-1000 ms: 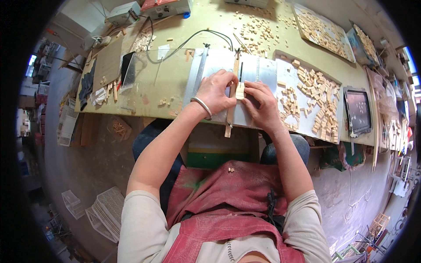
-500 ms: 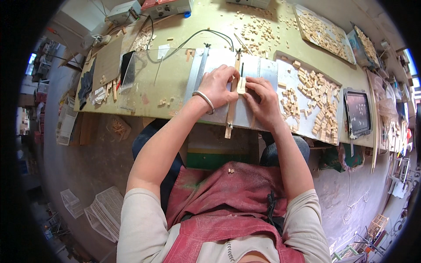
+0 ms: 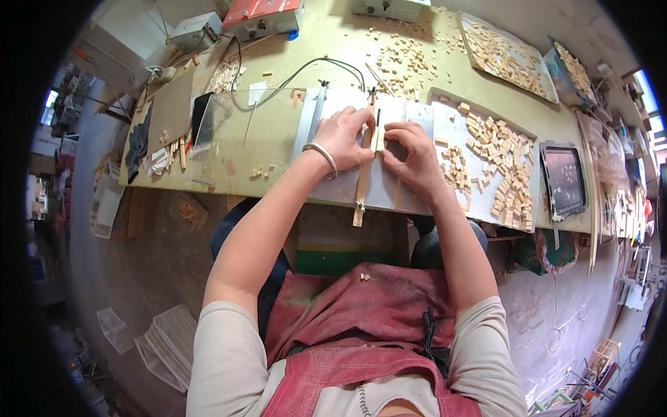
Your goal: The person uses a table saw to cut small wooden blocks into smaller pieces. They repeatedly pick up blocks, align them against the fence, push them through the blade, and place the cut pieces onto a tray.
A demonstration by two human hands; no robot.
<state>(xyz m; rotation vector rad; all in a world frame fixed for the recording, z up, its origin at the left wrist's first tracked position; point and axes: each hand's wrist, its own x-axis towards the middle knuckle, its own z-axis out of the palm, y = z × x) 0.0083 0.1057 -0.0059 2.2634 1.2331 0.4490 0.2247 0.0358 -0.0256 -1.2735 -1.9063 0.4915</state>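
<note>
A long wooden strip (image 3: pixel 364 174) is pressed flat on a grey metal plate (image 3: pixel 389 187) at the bench's near edge, its lower end overhanging that edge toward 6 o'clock. The left hand (image 3: pixel 344 135) is laid over the strip at 9 o'clock, fingers closed down on it; the right hand (image 3: pixel 413 153) is pinched against it at 3 o'clock. Free bench lies at 9 o'clock; small wooden blocks (image 3: pixel 497 167) crowd 3 o'clock. Compared with a second ago, the hands are spread slightly wider apart.
</note>
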